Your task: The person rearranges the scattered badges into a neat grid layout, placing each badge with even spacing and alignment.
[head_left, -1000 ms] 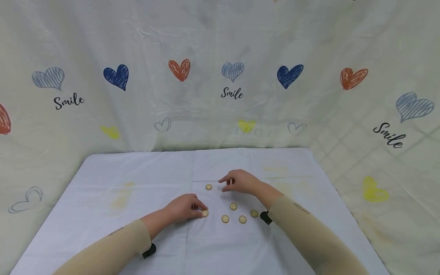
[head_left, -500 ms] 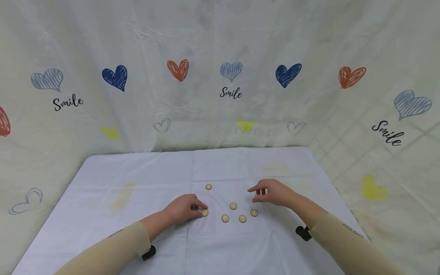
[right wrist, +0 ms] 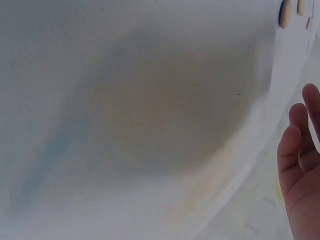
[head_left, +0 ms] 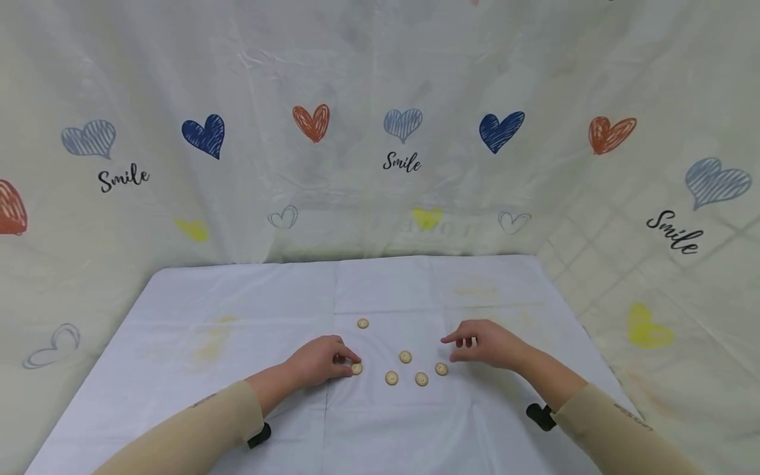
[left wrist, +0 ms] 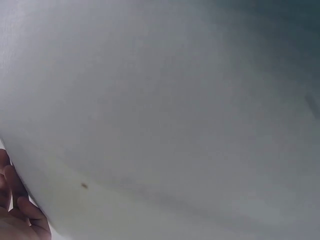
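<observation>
In the head view my left hand (head_left: 317,361) pinches a round pale wooden button (head_left: 357,369) between thumb and index finger, at table level. Its curled fingers also show at the lower left of the left wrist view. My right hand (head_left: 489,343) hovers above the cloth on the right, fingers loosely bent, holding nothing. Just below its thumb lies another button (head_left: 442,369). Two more, a front button (head_left: 421,379) and a button (head_left: 392,378) left of it, lie flat. An upper button (head_left: 406,357) sits behind these, and a lone button (head_left: 363,323) lies farther back.
A white cloth (head_left: 225,369) with creases and faint yellow stains covers the table. Behind it hangs a pale curtain (head_left: 350,59) printed with hearts and "Smile". In the right wrist view several buttons show at the upper right edge.
My right hand has moved right and toward me, away from the lone far button. My left hand keeps its hold on its button; the other buttons lie where they were.
</observation>
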`<state>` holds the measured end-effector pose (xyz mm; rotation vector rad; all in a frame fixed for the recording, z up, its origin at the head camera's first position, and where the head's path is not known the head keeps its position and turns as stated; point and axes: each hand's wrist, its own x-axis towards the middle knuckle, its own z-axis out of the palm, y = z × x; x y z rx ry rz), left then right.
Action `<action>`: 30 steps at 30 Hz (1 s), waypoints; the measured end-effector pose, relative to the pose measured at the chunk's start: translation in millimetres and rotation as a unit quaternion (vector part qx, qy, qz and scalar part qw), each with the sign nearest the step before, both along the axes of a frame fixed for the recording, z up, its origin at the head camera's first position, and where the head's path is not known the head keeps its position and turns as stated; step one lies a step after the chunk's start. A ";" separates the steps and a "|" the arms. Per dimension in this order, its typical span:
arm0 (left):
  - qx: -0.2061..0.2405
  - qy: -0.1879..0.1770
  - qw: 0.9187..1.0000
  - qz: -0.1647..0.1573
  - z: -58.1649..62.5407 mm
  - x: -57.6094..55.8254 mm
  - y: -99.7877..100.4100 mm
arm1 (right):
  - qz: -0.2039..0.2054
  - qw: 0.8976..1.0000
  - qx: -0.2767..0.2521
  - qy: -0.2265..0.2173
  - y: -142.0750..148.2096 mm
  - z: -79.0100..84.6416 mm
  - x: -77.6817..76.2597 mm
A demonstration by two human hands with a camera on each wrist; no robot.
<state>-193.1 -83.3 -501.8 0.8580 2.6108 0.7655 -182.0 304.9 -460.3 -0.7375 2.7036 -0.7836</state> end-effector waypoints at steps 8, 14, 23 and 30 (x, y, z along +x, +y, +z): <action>-0.011 -0.009 1.000 0.006 0.5 -1.7 2.2 | 0.019 1.000 0.023 -0.006 -6.6 -15.5 0.3; -0.009 -0.007 1.000 0.005 0.9 -2.4 1.7 | 0.040 0.997 0.064 0.002 -9.7 -23.4 -0.9; -0.003 -0.010 1.000 0.003 0.5 -3.2 1.3 | 0.062 0.993 0.093 0.030 -13.8 -25.1 -0.5; -0.005 -0.011 1.000 0.004 -0.9 -4.0 1.3 | 0.066 0.992 0.096 0.040 -15.4 -25.8 -0.5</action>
